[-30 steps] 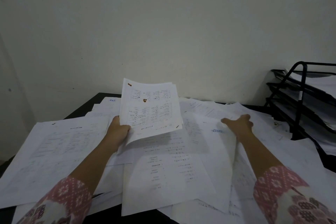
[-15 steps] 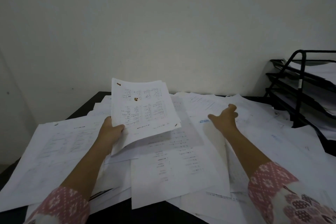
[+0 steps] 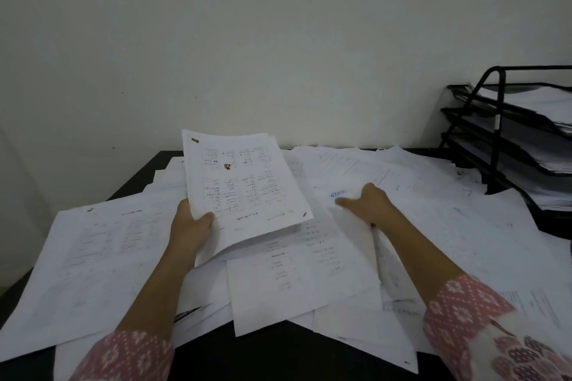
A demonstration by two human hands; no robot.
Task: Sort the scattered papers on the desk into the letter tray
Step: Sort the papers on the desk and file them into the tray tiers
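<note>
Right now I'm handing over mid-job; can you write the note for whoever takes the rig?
Left hand grips a sheaf of papers, raised above the desk.
Right hand touches the blue-stamped sheet; grip unclear.
Letter tray, far right, already holds papers on its visible tiers.
To do: many loose papers cover the desk; tray the sheaf, then the rest.

Thin matt white printed paper sheets (image 3: 294, 281), black tiered metal letter tray (image 3: 497, 133), smooth dark desk top (image 3: 278, 359), pink patterned cloth sleeve (image 3: 130, 356)
</note>
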